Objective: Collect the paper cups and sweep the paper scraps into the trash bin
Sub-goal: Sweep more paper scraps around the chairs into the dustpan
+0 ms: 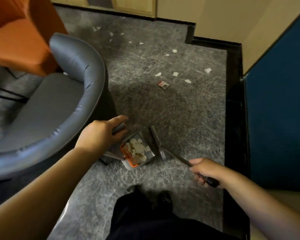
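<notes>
My left hand [100,131] grips the dark handle of a grey dustpan [150,155] that sits low over the grey carpet. The pan holds several white paper scraps [137,149] and an orange-printed piece. My right hand [204,171] grips the black handle of a small broom [158,144], whose grey head lies just right of the pan. Further out on the carpet lie several loose white scraps [175,74] and a red-and-white scrap [163,84]. No paper cup and no trash bin are in view.
A grey armchair [59,108] stands close on the left, an orange seat [19,37] behind it. A black border strip [234,101] edges the carpet on the right beside a blue panel [280,110]. My feet [149,196] stand at the bottom.
</notes>
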The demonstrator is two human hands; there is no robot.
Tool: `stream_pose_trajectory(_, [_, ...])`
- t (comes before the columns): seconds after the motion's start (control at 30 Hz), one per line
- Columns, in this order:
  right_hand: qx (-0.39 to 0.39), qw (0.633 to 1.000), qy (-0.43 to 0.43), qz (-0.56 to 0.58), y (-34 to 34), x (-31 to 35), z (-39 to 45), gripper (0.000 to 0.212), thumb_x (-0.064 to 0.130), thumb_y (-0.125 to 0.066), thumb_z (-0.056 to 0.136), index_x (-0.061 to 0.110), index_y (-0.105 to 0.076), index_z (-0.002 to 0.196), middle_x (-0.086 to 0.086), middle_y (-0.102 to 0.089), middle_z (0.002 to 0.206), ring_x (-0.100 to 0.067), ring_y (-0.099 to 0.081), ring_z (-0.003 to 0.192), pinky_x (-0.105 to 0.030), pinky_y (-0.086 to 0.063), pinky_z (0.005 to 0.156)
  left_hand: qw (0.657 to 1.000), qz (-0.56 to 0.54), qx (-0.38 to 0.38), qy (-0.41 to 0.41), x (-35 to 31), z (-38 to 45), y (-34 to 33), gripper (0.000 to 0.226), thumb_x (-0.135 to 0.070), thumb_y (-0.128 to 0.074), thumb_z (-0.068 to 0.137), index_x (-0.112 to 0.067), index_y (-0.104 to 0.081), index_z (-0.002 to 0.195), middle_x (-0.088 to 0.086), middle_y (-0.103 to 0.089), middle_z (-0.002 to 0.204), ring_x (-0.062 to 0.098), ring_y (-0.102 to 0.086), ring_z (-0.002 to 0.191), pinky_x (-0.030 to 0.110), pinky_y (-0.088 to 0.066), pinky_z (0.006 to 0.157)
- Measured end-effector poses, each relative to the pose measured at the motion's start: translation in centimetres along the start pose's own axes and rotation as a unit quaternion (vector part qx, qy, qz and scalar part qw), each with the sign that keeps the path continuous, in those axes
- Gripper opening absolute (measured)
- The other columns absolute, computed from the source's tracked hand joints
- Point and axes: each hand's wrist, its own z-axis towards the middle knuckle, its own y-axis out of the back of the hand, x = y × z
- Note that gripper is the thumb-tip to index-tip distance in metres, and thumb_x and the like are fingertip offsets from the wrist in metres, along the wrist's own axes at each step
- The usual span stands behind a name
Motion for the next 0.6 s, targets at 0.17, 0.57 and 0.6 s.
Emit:
stream_pose_trajectory(0.17, [0.019,0.999,0.003,-0.042,-2.0,1.0,0.5,0.054,0.004,-0.043,0.098,0.018,-0.029,0.149,-0.008,-0.047,0.060,-0.009,-0.040,0.032,-0.014,-0.029,0.033,0.994,-0.011,-0.006,0.109,-0.2,-5.8,1.0,0.049,-0.047,-0.056,0.090,-0.036,-0.048,0.137,-0.006,-0.068,0.080,0.010,-0.061,0.064,0.030,-0.053,0.060])
stream_pose_trajectory(0.57, [0.076,0.984,-0.025,-0.161,-9.0,3.5,2.6,0.048,0.011,-0.043,0.098,0.025,-0.038,0.144,-0.004,-0.048,0.056,-0.008,-0.042,0.032,-0.015,-0.032,0.035,0.967,-0.029,-0.053,0.248,2.4,-16.4,2.0,0.049,-0.039,-0.062,0.089,-0.033,-0.050,0.137,-0.003,-0.073,0.096,0.018,-0.069,0.078,0.036,-0.057,0.070])
stream_pose_trajectory(0.6, [0.079,0.982,-0.024,-0.168,-9.7,3.7,2.8,0.048,0.010,-0.042,0.098,0.024,-0.038,0.143,-0.003,-0.048,0.054,-0.008,-0.041,0.032,-0.014,-0.032,0.035,0.965,-0.019,-0.058,0.254,2.8,-17.3,2.0,0.049,-0.039,-0.062,0.089,-0.033,-0.051,0.137,-0.002,-0.073,0.095,0.018,-0.069,0.077,0.035,-0.057,0.069])
